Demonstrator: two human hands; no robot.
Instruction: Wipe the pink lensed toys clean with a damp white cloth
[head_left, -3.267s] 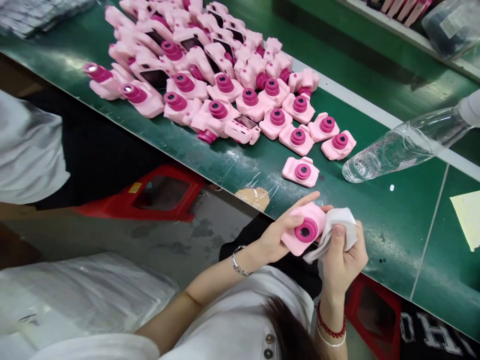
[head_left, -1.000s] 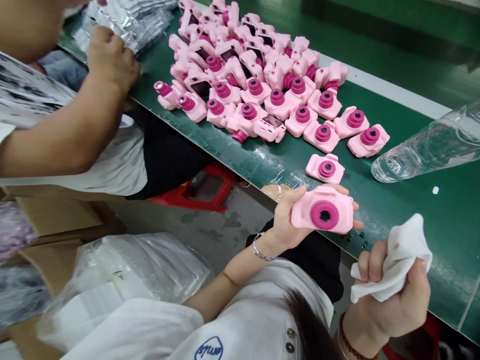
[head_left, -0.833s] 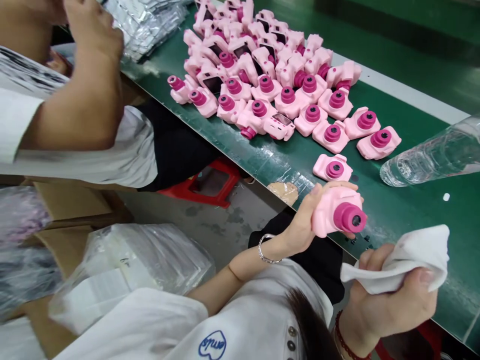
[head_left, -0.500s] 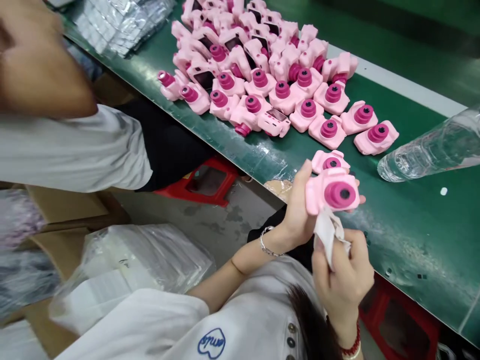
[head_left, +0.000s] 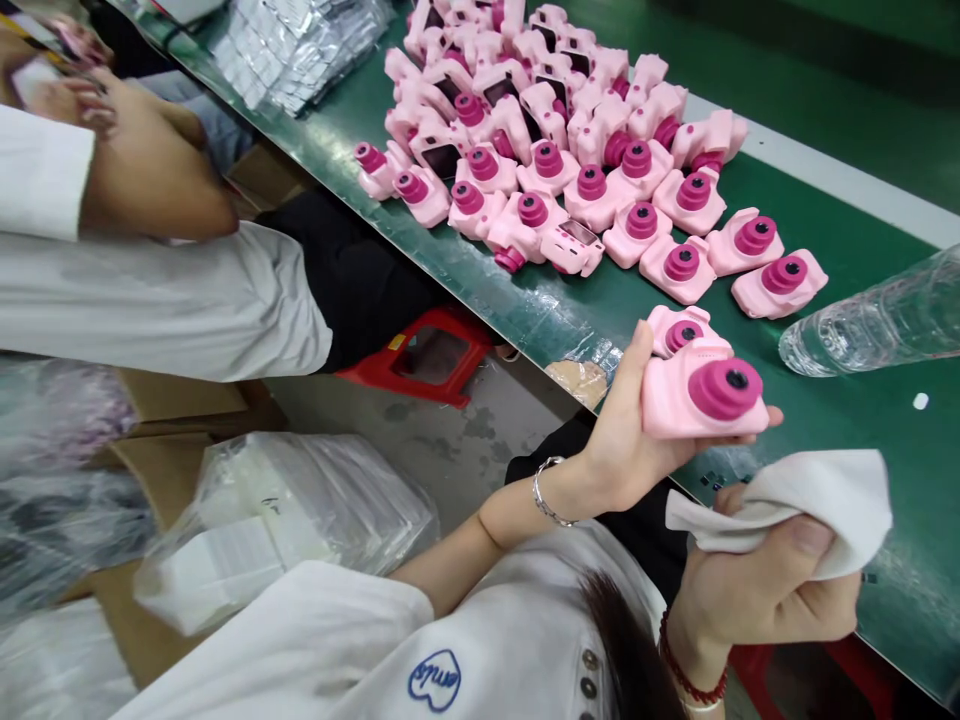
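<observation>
My left hand (head_left: 626,455) holds a pink toy camera (head_left: 679,395) from below and at its side, its magenta lens facing up and to the right. Bunched in the fingers of my right hand (head_left: 780,590) is a white cloth (head_left: 832,495), apart from the camera and to its lower right. Just behind the held camera, another pink camera (head_left: 671,325) is partly hidden by it. Several more pink cameras (head_left: 592,195) crowd the green table (head_left: 802,420) beyond, many with the lens up.
A clear plastic bottle (head_left: 862,325) lies at the right. Silvery packets (head_left: 296,50) are heaped at the upper left. A person's arm (head_left: 161,180) is at the left. Below are a red stool (head_left: 469,345) and a plastic-wrapped stack (head_left: 300,510) by cardboard boxes.
My right hand has moved right and away from the camera with the cloth, which now shows more widely. The held camera has turned slightly. The view has shifted a little.
</observation>
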